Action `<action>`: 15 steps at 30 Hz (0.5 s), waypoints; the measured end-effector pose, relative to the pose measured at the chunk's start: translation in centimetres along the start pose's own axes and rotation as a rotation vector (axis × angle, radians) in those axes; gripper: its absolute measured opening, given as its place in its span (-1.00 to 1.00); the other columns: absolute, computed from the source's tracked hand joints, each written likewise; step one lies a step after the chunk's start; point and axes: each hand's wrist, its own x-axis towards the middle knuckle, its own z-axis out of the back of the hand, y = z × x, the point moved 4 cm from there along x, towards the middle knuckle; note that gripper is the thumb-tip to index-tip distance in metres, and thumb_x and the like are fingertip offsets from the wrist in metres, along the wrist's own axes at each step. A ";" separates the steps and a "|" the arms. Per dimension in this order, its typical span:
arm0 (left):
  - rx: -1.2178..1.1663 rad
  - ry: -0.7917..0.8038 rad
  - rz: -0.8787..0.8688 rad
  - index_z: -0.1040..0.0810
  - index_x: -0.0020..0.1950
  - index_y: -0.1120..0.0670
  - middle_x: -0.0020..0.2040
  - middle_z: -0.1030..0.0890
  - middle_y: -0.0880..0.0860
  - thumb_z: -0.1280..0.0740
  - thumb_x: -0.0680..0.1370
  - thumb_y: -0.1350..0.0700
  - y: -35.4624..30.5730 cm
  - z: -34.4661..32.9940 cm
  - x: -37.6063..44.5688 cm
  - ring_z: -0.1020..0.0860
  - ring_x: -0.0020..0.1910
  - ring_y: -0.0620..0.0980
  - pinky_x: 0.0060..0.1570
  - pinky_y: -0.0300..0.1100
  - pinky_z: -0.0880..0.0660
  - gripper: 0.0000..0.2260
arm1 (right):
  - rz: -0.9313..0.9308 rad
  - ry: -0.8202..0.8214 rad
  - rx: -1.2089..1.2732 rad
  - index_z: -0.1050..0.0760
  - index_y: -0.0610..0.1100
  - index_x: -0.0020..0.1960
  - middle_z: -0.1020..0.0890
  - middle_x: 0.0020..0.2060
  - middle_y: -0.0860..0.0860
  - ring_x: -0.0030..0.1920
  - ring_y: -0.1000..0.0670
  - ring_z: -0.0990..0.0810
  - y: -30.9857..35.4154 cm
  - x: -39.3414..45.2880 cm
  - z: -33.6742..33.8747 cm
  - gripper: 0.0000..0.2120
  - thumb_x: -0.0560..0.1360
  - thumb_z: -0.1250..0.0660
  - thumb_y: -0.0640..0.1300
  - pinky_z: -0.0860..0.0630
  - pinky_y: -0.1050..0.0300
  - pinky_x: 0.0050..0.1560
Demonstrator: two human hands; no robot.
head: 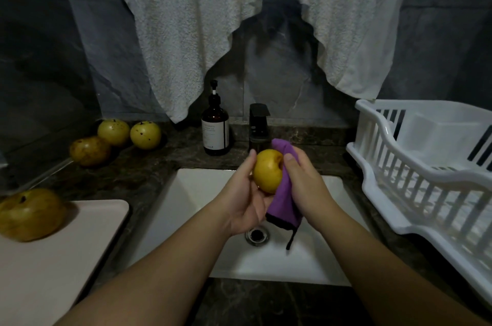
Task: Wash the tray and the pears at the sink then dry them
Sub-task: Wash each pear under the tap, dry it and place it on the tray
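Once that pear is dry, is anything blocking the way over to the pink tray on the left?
Nothing visible does. The left hand holds the pear over the sink; the tray lies left, with one pear on its far corner, the rest bare.

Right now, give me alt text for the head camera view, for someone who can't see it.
Over a white sink, the left hand holds a yellow pear while the right hand presses a purple cloth against it. One pear sits on a tray at left, three more pears behind on the counter, and a white dish rack at right.
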 end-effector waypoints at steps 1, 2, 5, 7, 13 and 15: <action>-0.013 0.001 0.004 -0.54 0.40 0.21 0.29 -0.63 0.31 -0.31 0.53 -0.31 0.0 0.0 0.1 -0.64 0.24 0.24 0.24 0.19 -0.59 -0.32 | 0.005 -0.013 -0.003 -0.46 0.57 0.13 -0.58 0.05 0.45 0.07 0.34 -0.57 0.1 0.1 0.0 -0.73 0.64 -0.10 0.19 -0.52 0.07 0.24; -0.029 -0.001 -0.001 -0.54 0.39 0.22 0.27 -0.64 0.32 -0.34 0.52 -0.29 0.0 -0.1 0.1 -0.67 0.19 0.25 0.17 0.20 -0.62 -0.33 | 0.003 -0.033 -0.004 -0.45 0.59 0.11 -0.59 0.05 0.42 0.06 0.32 -0.58 0.1 0.1 0.1 -0.72 0.67 -0.10 0.17 -0.52 0.07 0.24; -0.085 -0.027 -0.057 -0.51 0.39 0.23 0.22 -0.65 0.34 -0.44 0.45 -0.17 -0.2 -0.1 0.3 -0.72 0.04 0.27 0.04 0.18 -0.68 -0.35 | 0.002 -0.062 -0.041 -0.42 0.63 0.11 -0.57 0.18 0.25 0.15 0.18 -0.56 0.0 0.0 0.2 -0.67 0.70 -0.08 0.14 -0.52 0.06 0.22; -0.115 -0.032 -0.089 -0.49 0.44 0.21 0.26 -0.64 0.33 -0.44 0.46 -0.15 -0.6 0.0 0.4 -0.71 0.07 0.25 0.05 0.14 -0.68 -0.35 | 0.042 -0.039 -0.114 -0.43 0.51 0.28 -0.48 0.30 0.17 0.23 0.16 -0.49 0.0 -0.3 -0.1 -0.68 0.71 -0.09 0.11 -0.45 0.20 0.17; -0.115 -0.015 -0.138 -0.47 0.48 0.14 0.25 -0.65 0.32 -0.39 0.46 -0.18 -1.0 0.1 0.4 -0.72 0.06 0.25 0.00 0.16 -0.69 -0.34 | 0.093 -0.050 -0.169 -0.44 0.30 0.42 -0.46 0.29 0.16 0.25 0.18 -0.46 0.5 -0.2 -0.3 -0.66 0.72 -0.08 0.06 -0.41 0.26 0.14; -0.101 -0.032 -0.153 -0.47 0.48 0.15 0.24 -0.65 0.33 -0.39 0.45 -0.18 -0.9 0.0 0.4 -0.72 0.05 0.25 -0.01 0.16 -0.69 -0.33 | 0.073 -0.079 -0.168 -0.47 0.22 0.39 -0.49 0.26 0.13 0.23 0.14 -0.50 0.4 -0.1 -0.1 -0.69 0.72 -0.09 0.05 -0.42 0.25 0.08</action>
